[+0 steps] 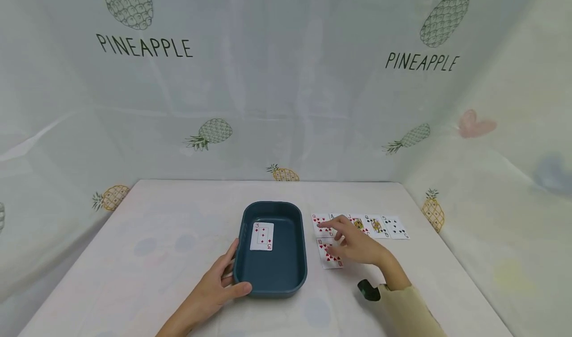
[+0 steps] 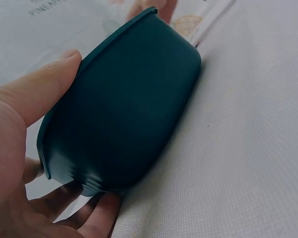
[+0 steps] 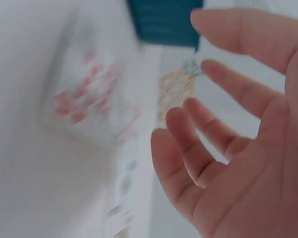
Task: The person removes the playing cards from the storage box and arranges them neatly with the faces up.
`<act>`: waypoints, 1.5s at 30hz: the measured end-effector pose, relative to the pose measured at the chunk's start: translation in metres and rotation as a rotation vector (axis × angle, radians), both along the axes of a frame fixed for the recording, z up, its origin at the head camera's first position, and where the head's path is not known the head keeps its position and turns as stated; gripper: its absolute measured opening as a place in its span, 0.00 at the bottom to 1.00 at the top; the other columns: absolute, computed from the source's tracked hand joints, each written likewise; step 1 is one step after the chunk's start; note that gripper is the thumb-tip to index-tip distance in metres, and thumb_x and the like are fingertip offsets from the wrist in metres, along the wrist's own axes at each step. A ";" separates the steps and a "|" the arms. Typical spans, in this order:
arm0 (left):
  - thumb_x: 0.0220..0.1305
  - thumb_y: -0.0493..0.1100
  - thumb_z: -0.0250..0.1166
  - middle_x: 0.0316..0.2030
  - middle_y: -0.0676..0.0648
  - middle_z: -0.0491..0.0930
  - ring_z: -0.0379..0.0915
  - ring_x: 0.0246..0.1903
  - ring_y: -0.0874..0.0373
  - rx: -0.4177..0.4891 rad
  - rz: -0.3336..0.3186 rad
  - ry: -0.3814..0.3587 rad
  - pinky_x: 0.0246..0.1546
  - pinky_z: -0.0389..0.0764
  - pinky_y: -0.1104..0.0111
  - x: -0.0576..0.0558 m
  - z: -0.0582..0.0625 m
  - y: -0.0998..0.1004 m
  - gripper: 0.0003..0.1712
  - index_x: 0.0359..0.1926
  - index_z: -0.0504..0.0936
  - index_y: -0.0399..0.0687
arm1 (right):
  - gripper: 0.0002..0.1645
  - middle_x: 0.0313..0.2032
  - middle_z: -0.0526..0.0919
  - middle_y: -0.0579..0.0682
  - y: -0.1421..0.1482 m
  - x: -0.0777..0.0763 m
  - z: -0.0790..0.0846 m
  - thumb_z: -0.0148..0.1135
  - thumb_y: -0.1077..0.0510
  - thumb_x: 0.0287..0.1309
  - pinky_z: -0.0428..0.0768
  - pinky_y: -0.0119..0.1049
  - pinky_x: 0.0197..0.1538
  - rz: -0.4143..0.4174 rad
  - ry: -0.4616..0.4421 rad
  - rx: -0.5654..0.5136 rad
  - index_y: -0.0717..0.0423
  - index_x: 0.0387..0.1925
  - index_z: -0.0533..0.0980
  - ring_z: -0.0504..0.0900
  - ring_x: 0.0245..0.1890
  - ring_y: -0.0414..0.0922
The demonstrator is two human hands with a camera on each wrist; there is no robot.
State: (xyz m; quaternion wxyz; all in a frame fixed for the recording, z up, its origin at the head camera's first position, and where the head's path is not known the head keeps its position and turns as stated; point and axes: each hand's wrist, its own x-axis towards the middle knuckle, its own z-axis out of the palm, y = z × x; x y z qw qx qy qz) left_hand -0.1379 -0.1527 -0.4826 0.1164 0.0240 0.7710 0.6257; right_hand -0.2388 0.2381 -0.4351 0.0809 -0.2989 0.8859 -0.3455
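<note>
A dark teal tray (image 1: 270,282) stands on the table with a three of diamonds card (image 1: 261,236) lying in it. My left hand (image 1: 213,287) grips the tray at its near left corner, thumb at the near rim and fingers along the left side; the left wrist view shows the tray's outer wall (image 2: 124,99) between them. Over the cards at right, my right hand (image 1: 357,240) hovers with fingers spread and relaxed, holding nothing. Beneath its fingertips lie a nine of hearts (image 1: 319,219) and, closer to me, a ten of hearts (image 1: 328,263), blurred in the right wrist view.
Right of the nine, the row continues with an ace, partly hidden by the hand, a jack (image 1: 358,224), a queen (image 1: 377,226) and a black five (image 1: 395,227). A pineapple-print sheet (image 1: 286,79) hangs behind the table (image 1: 178,218). A dark band (image 1: 369,290) sits at the right sleeve.
</note>
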 end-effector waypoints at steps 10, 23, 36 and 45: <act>0.61 0.53 0.80 0.79 0.35 0.58 0.76 0.67 0.44 -0.024 0.014 -0.014 0.62 0.84 0.54 0.002 0.000 0.000 0.62 0.86 0.50 0.69 | 0.39 0.66 0.74 0.58 -0.066 -0.020 0.063 0.72 0.53 0.67 0.85 0.46 0.53 0.039 0.096 0.128 0.53 0.76 0.70 0.81 0.56 0.55; 0.64 0.53 0.79 0.80 0.34 0.57 0.74 0.68 0.41 -0.003 0.001 -0.015 0.61 0.84 0.53 0.002 -0.002 -0.004 0.60 0.86 0.50 0.69 | 0.49 0.70 0.70 0.58 -0.179 -0.054 0.074 0.76 0.47 0.62 0.76 0.53 0.71 0.121 -0.100 0.429 0.53 0.79 0.66 0.73 0.64 0.51; 0.69 0.47 0.75 0.80 0.31 0.54 0.70 0.72 0.36 0.094 -0.091 0.020 0.59 0.86 0.59 -0.002 -0.001 -0.007 0.58 0.87 0.46 0.66 | 0.52 0.72 0.67 0.60 -0.197 -0.057 0.033 0.81 0.44 0.54 0.75 0.60 0.69 -0.019 -0.181 0.432 0.46 0.78 0.69 0.73 0.65 0.55; 0.69 0.47 0.75 0.80 0.30 0.53 0.71 0.71 0.36 0.103 -0.088 0.012 0.58 0.86 0.61 -0.001 -0.003 -0.007 0.59 0.87 0.45 0.66 | 0.55 0.69 0.68 0.56 -0.198 -0.050 0.012 0.85 0.42 0.50 0.76 0.61 0.68 -0.118 -0.145 0.521 0.39 0.77 0.69 0.72 0.62 0.56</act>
